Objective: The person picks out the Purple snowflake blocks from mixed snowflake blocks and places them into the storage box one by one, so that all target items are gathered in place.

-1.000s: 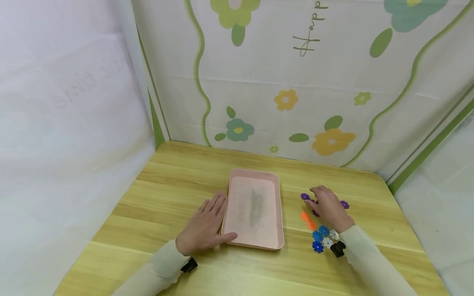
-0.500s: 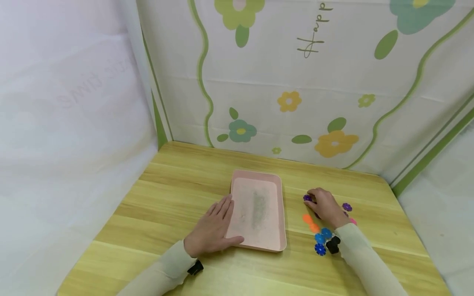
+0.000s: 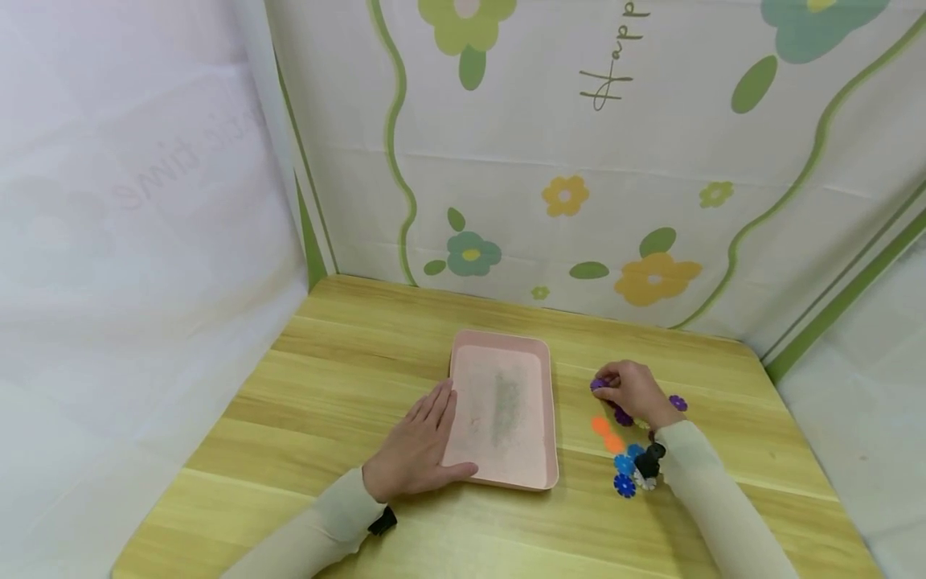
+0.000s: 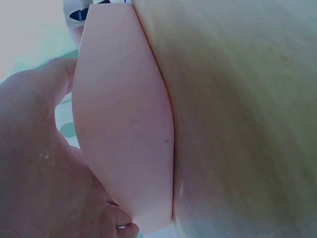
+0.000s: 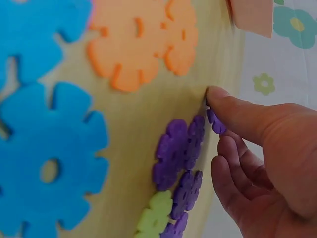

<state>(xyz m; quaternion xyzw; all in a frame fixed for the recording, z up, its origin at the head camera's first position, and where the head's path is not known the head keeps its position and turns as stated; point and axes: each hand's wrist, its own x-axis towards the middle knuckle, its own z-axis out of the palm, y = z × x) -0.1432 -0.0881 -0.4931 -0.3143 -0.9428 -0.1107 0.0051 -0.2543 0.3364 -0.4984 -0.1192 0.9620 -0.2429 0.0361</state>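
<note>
Pinching notched purple disc [image 3: 597, 384], likely plastic

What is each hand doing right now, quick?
Left hand: open, resting flat against the pink tray.
Right hand: fingers curled, pinching a purple flower piece.

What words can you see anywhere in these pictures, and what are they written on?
"Happ": handwriting-style letters on the flowered backdrop at the top of the head view; the word runs off the frame, so the rest cannot be read.
Faint mirrored writing shows through the white sheet on the left; it is too pale to read.
No text shows on the pink tray, the flower pieces or the table.
</note>
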